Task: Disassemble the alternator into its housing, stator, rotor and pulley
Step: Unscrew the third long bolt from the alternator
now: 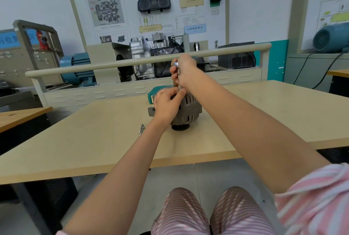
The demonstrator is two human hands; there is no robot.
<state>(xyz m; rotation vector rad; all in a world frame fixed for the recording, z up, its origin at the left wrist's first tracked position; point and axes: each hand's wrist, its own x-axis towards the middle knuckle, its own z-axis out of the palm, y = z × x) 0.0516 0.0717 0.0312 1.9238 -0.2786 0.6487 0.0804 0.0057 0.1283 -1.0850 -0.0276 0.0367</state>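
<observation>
On the workbench (94, 140), the alternator (186, 112) stands pulley-down, the left hand (167, 105) gripping its housing to steady it while the right hand (184, 68), fingers curled, holds an upright driver (178, 76) onto its top.

Bare tabletop (264, 117) right of alternator (190, 110)

both forearms are reaching forward from the seated body, bare from the elbows down, the 2 converging toward the middle. the left hand (167, 105) is lying lower, palm down, its fingers curling over the top of the alternator (188, 111) and gripping it. the right hand (184, 69) is sitting higher and further forward, wrist raised, fingers wrapping round an upright metal tool (178, 76) whose lower end is meeting the alternator's top.
</observation>
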